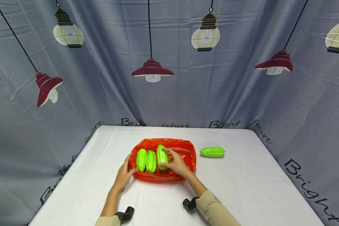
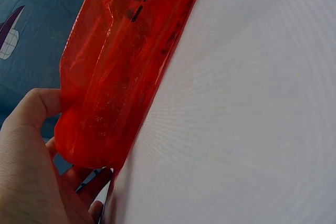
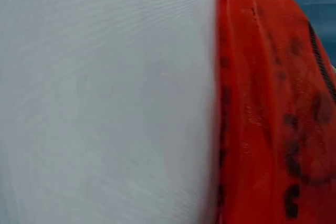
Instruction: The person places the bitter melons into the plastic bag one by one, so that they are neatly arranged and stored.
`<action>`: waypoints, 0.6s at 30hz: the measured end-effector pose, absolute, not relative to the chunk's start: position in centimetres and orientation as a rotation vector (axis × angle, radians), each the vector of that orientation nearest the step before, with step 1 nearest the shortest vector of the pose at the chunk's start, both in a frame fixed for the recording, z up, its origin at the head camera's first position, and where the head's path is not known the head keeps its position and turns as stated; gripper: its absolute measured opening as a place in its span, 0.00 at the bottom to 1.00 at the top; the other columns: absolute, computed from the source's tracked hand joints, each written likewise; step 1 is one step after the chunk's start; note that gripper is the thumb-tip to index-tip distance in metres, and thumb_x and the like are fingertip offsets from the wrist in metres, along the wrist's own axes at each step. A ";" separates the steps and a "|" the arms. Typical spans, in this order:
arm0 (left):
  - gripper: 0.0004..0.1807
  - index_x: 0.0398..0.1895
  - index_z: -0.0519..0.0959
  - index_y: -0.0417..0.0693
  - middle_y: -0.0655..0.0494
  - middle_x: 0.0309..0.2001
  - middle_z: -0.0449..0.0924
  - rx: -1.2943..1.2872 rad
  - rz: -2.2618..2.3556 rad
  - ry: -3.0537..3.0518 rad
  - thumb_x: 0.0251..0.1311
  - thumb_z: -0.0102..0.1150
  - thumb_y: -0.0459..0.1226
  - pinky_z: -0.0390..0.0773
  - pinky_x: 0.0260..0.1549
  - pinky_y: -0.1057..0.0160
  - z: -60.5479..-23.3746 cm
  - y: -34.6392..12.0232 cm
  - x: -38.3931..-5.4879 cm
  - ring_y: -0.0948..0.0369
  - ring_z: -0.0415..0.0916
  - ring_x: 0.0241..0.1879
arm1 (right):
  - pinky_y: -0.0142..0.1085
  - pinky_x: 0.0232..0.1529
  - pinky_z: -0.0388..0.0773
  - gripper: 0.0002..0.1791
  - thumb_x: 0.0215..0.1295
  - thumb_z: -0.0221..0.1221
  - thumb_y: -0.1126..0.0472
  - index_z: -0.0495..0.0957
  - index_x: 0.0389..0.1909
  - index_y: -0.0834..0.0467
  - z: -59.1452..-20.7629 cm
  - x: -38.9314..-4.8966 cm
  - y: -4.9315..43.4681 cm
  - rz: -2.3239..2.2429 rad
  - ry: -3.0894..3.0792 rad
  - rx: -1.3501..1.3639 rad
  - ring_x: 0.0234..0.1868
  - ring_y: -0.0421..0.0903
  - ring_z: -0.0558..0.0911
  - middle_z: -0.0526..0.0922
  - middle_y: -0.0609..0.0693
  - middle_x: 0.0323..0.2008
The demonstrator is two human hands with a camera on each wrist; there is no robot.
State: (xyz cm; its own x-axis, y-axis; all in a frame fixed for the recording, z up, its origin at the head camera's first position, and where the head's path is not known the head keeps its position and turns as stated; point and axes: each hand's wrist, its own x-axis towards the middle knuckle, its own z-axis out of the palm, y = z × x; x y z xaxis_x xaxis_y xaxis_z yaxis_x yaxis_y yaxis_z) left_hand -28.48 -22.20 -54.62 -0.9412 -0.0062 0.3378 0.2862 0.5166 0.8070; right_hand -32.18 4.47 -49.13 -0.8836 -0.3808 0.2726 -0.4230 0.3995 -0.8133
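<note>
An opened red plastic bag (image 1: 186,153) lies on the white table, its rim spread wide. Inside it, two green ridged gourds (image 1: 141,159) lie side by side at the left. My right hand (image 1: 176,162) reaches in over the bag and holds a third gourd (image 1: 162,153) between thumb and fingers, just right of those two. At the bag's left end my left hand (image 1: 123,174) grips the edge; in the left wrist view its thumb (image 2: 44,103) meets the red plastic and the other fingers curl below. The right wrist view shows the bag's printed side (image 3: 257,103), the right hand itself out of sight.
Another green gourd (image 1: 212,152) lies on the white table (image 1: 243,188) to the right of the bag. Grey-blue curtains (image 1: 180,100) with printed lamps hang behind and along both sides of the table.
</note>
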 end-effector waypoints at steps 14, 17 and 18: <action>0.42 0.71 0.52 0.50 0.36 0.62 0.63 -0.237 -1.389 -2.486 0.50 0.58 0.37 0.57 0.57 0.39 -54.6 -22.3 -28.4 0.40 0.61 0.60 | 0.35 0.33 0.75 0.38 0.48 0.68 0.52 0.67 0.61 0.55 -50.2 -33.1 4.0 1.433 -2.716 0.739 0.33 0.46 0.77 0.77 0.57 0.45; 0.42 0.71 0.52 0.50 0.35 0.62 0.63 -0.232 -1.389 -2.492 0.50 0.58 0.37 0.57 0.57 0.39 -54.5 -22.3 -28.4 0.40 0.60 0.60 | 0.35 0.33 0.75 0.37 0.49 0.67 0.52 0.67 0.61 0.56 -50.3 -33.2 3.9 1.409 -2.726 0.741 0.33 0.46 0.77 0.77 0.58 0.44; 0.42 0.71 0.52 0.50 0.35 0.62 0.63 -0.230 -1.389 -2.493 0.50 0.58 0.38 0.57 0.57 0.40 -54.5 -22.3 -28.5 0.41 0.61 0.60 | 0.35 0.33 0.75 0.37 0.49 0.67 0.52 0.67 0.61 0.56 -50.3 -33.2 3.9 1.403 -2.729 0.743 0.33 0.46 0.77 0.77 0.59 0.44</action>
State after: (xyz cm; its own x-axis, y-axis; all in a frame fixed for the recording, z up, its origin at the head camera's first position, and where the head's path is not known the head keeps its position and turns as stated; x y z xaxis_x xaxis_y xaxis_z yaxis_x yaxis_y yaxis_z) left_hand -28.46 -22.28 -54.50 -0.9487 0.0037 0.3163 0.2709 0.5256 0.8064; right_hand -33.19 3.91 -50.29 -0.8892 -0.4134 0.1959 -0.3999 0.4944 -0.7718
